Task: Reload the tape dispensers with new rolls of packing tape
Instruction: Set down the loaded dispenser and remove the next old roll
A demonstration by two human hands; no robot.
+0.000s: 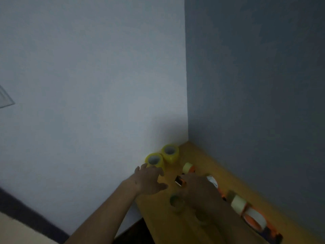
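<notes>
Tape roll (154, 160) just past left hand (149, 180), fingers spread, empty; right hand (197, 187) blurred, grip unclear.

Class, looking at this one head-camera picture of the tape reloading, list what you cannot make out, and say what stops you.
- Right hand, head view: motion blur and dim light hide its grip.
- Tape dispenser: mostly hidden behind that hand.
- Dispenser at the lower right: cut off by the frame edge.
- Left hand near the yellow roll: contact unclear.
</notes>
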